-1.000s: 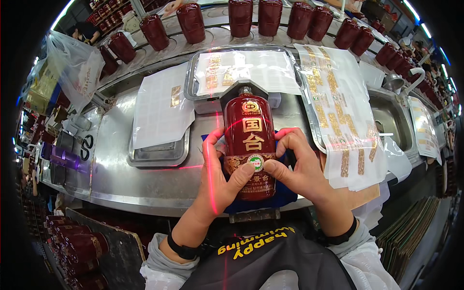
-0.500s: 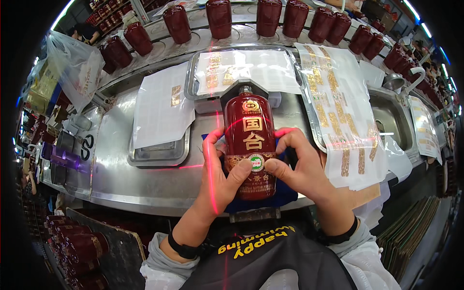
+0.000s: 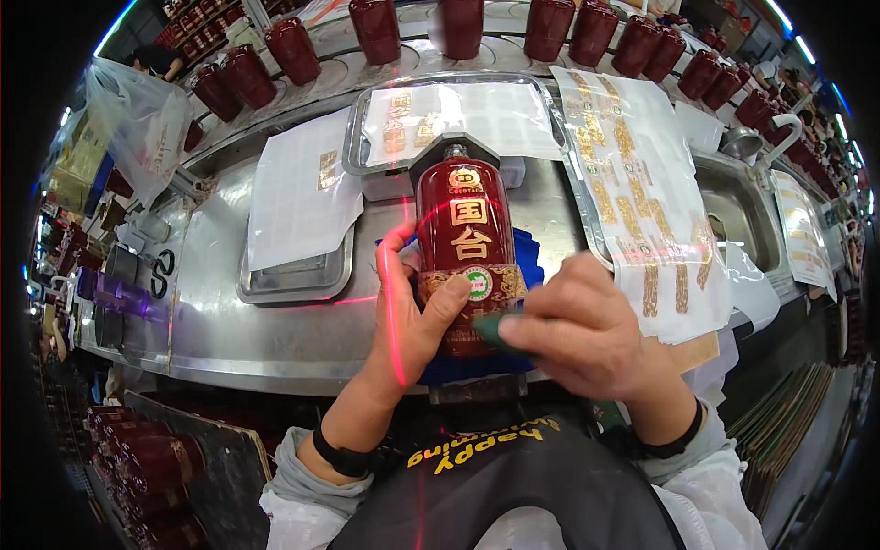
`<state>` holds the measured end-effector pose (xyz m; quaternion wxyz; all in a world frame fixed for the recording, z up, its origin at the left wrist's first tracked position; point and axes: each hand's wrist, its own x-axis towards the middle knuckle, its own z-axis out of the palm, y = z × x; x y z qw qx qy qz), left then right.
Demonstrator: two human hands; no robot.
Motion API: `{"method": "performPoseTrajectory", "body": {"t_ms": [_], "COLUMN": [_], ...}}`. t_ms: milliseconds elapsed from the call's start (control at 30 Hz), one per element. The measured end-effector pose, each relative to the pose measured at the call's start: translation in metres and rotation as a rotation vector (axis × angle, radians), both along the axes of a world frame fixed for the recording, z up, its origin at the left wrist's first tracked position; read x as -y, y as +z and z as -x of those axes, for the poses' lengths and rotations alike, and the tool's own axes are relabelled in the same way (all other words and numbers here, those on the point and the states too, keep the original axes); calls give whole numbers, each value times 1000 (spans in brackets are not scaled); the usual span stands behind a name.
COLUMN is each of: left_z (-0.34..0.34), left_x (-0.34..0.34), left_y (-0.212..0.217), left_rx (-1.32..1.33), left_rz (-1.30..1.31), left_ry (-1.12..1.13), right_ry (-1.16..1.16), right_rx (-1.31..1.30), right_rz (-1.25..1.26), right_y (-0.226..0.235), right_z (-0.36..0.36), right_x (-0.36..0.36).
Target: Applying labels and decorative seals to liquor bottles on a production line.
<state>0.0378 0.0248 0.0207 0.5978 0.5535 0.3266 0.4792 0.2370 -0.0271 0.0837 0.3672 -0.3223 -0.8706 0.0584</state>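
Steel workbench [image 3: 275, 339] with a shallow metal tray [image 3: 353, 137] holding clear label sheets [image 3: 486, 115].
Left hand [image 3: 408, 316] grips the dark red ceramic bottle [image 3: 466, 243] lying on blue cloth [image 3: 530, 252]; right hand [image 3: 587, 335] pinches a green pad [image 3: 493, 328] against it.

The lower part of the red bottle [image 3: 465, 240] is covered by the left hand [image 3: 411, 316] and the right hand [image 3: 587, 335]. A small green object [image 3: 490, 327] is pinched in the right hand's grip; its kind cannot be told. The blue cloth [image 3: 526, 255] is mostly hidden beneath bottle and hands. The row of red bottles [image 3: 550, 26] is cut off by the upper edge
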Motion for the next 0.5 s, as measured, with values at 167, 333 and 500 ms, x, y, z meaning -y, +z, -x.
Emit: {"method": "performPoseTrajectory", "body": {"t_ms": [167, 333, 500], "left_z": [12, 24, 38], "left_x": [0, 0, 0], "left_y": [-2, -12, -19], "left_rx": [82, 2, -115], "left_rz": [-23, -68, -202], "left_ry": [-129, -187, -256], "right_ry": [205, 160, -91], "right_rx": [-87, 94, -46], "right_rz": [106, 114, -9], "right_y": [8, 8, 2], "right_z": [3, 10, 1], "right_x": [3, 2, 3]}}
